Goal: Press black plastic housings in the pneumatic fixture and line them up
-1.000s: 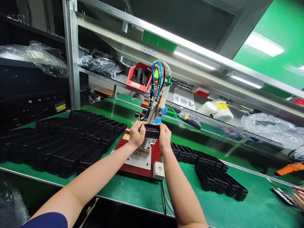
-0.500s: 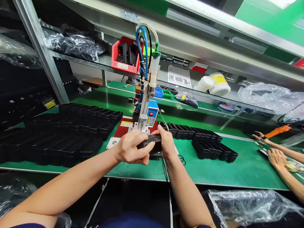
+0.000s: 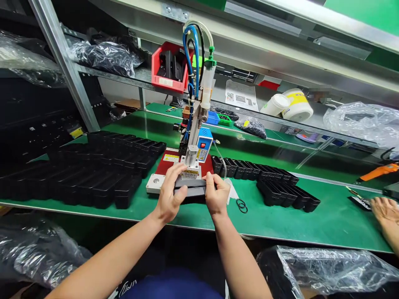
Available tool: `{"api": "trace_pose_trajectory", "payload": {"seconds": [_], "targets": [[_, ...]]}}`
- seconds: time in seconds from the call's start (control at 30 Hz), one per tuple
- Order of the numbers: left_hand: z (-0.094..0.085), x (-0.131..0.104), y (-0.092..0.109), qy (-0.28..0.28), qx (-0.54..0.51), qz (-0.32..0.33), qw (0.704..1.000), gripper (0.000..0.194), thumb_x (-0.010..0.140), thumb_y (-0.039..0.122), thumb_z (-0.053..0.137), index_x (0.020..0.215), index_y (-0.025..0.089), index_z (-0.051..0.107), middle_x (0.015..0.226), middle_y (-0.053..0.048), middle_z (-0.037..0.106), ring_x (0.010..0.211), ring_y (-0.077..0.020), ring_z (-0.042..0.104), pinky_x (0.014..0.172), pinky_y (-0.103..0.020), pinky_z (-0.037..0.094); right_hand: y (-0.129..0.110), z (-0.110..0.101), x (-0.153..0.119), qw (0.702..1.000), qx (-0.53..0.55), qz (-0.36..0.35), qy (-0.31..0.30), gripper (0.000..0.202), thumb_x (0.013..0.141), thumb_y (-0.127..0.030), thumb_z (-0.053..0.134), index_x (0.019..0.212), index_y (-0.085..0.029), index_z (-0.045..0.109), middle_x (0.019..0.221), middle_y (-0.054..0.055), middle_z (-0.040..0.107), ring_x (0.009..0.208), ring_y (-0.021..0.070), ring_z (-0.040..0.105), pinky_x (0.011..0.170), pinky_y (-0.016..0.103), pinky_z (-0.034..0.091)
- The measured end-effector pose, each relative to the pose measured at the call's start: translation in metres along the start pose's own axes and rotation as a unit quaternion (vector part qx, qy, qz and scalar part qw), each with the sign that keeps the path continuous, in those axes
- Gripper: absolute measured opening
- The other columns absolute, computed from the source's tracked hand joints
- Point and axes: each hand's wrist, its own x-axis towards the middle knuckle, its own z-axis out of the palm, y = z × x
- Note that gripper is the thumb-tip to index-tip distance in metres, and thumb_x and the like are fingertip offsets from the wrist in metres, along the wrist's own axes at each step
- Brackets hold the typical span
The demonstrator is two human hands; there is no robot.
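A black plastic part (image 3: 193, 191) lies level at the front of a bench press machine (image 3: 193, 153). My left hand (image 3: 171, 193) grips its left end, thumb on the near side and fingers reaching over toward the machine's base. At the right end my right hand (image 3: 216, 193) holds the same part, with thumb and curled fingers pressed together on it. The machine has a blue box (image 3: 204, 145) with a red switch, a red base plate and a syringe (image 3: 207, 89) above. The part's underside is hidden.
Rows of black trays (image 3: 93, 182) stand at left, more black trays (image 3: 280, 193) at right. Two black rings (image 3: 242, 206) lie near my right hand. A red bin (image 3: 171, 68) sits on the shelf. Another person's hand (image 3: 385, 211) rests at the far right.
The black part has gone from tilted between my hands to level against the machine's front. My left hand has opened out from its curled hold along the part. The view has shifted slightly.
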Motion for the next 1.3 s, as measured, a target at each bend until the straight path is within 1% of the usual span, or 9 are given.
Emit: {"api": "trace_pose_trajectory", "payload": {"seconds": [0.1,0.23,0.63,0.73,0.83,1.0,1.13,1.2,1.3], "targets": [[0.006,-0.001,0.002,0.060,-0.025,-0.046,0.997,0.041,0.091,0.049,0.040,0.104,0.018,0.063,0.123,-0.013,0.055,0.121,-0.0277,0.048,0.104,-0.047,0.038,-0.004,0.002,-0.006,1.000,-0.012,-0.016,0.022,0.039,0.091,-0.043,0.048,0.067,-0.017,0.065,0.059,0.002,0.059,0.056,0.0148,0.053,0.057,0.027,0.039],[0.008,0.001,0.003,0.098,-0.029,-0.020,0.995,0.039,0.094,0.044,0.037,0.086,0.018,0.065,0.104,-0.010,0.062,0.110,-0.0249,0.055,0.097,-0.043,0.043,-0.010,0.001,-0.014,0.997,-0.041,-0.049,0.042,0.035,0.092,-0.037,0.046,0.071,-0.018,0.066,0.064,0.003,0.061,0.061,0.0165,0.056,0.063,0.029,0.041],[0.002,0.003,0.003,0.121,-0.002,0.010,0.993,0.036,0.095,0.037,0.037,0.077,0.018,0.061,0.093,-0.008,0.063,0.103,-0.0241,0.058,0.090,-0.042,0.047,-0.016,0.007,-0.018,0.993,-0.035,-0.093,0.058,0.030,0.092,-0.032,0.047,0.071,-0.018,0.064,0.063,0.002,0.058,0.061,0.0153,0.054,0.061,0.028,0.040],[0.001,0.006,-0.004,0.088,-0.002,-0.034,0.996,0.042,0.096,0.043,0.032,0.076,0.018,0.060,0.092,-0.009,0.062,0.104,-0.0240,0.057,0.093,-0.042,0.046,-0.009,0.011,-0.018,0.998,-0.023,-0.036,0.047,0.033,0.091,-0.039,0.048,0.071,-0.018,0.065,0.065,0.002,0.061,0.062,0.0160,0.055,0.061,0.028,0.041],[-0.005,0.004,-0.005,0.005,-0.006,-0.065,0.998,0.048,0.097,0.048,0.026,0.085,0.019,0.062,0.107,-0.011,0.060,0.112,-0.0240,0.054,0.099,-0.043,0.043,-0.001,0.008,-0.017,0.999,0.004,0.019,0.035,0.037,0.090,-0.044,0.049,0.070,-0.018,0.066,0.066,0.003,0.063,0.064,0.0170,0.057,0.061,0.028,0.041],[-0.022,-0.001,0.002,-0.112,0.068,0.017,0.991,0.058,0.081,0.061,0.057,0.122,0.020,0.051,0.138,-0.016,0.043,0.128,-0.0301,0.043,0.104,-0.047,0.040,0.008,-0.005,-0.012,0.998,0.024,0.028,0.041,0.038,0.089,-0.043,0.051,0.067,-0.017,0.066,0.065,0.003,0.064,0.064,0.0167,0.057,0.062,0.028,0.041],[-0.029,-0.003,0.015,-0.183,0.225,0.142,0.946,0.078,0.069,0.045,0.077,0.133,0.022,0.040,0.140,-0.015,0.044,0.133,-0.0318,0.038,0.108,-0.050,0.033,0.008,-0.011,-0.013,1.000,0.012,0.017,0.023,0.035,0.090,-0.040,0.052,0.067,-0.017,0.065,0.065,0.002,0.063,0.063,0.0159,0.056,0.063,0.028,0.042],[-0.025,-0.006,0.021,-0.225,0.299,0.146,0.916,0.076,0.069,0.031,0.079,0.134,0.021,0.040,0.134,-0.014,0.051,0.129,-0.0310,0.043,0.107,-0.051,0.032,0.007,-0.010,-0.017,1.000,-0.003,0.007,0.007,0.034,0.090,-0.038,0.052,0.066,-0.017,0.063,0.064,0.002,0.062,0.062,0.0159,0.057,0.063,0.028,0.043],[-0.013,-0.015,0.023,-0.230,0.369,0.109,0.894,0.071,0.069,0.015,0.074,0.132,0.018,0.042,0.122,-0.013,0.059,0.117,-0.0293,0.052,0.101,-0.050,0.037,0.004,-0.005,-0.024,0.998,-0.048,-0.042,-0.007,0.030,0.091,-0.033,0.051,0.068,-0.017,0.061,0.065,0.003,0.061,0.062,0.0158,0.056,0.061,0.028,0.042]]}}
